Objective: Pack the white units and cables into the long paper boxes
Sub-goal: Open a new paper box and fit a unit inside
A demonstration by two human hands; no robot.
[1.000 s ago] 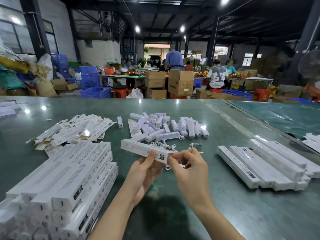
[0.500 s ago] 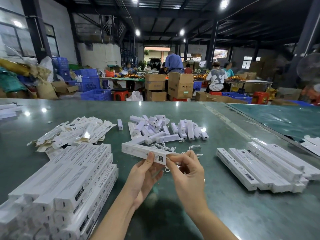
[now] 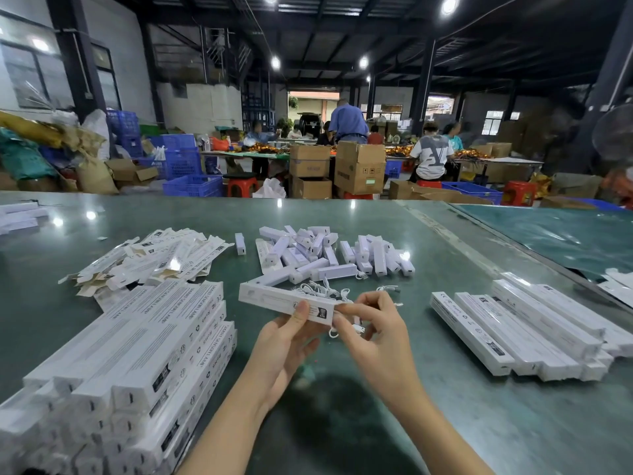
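Note:
My left hand (image 3: 286, 341) grips the near end of a long white paper box (image 3: 270, 298), thumb on top, holding it above the green table. My right hand (image 3: 375, 325) pinches a coiled white cable (image 3: 358, 329) right at that box's open end. Behind the box lies a tangle of white cables (image 3: 323, 289) and a heap of white units (image 3: 329, 253). One single unit (image 3: 240, 244) lies apart to the left of the heap.
A tall stack of long boxes (image 3: 130, 354) fills the near left. Flat unfolded boxes (image 3: 157, 257) lie behind it. Another row of long boxes (image 3: 520, 332) sits at the right. Beyond the table (image 3: 342, 423) are cartons, blue crates and people at other tables.
Both hands and the held box have stayed almost in place. The right hand's fingers have worked the cable closer against the box's end.

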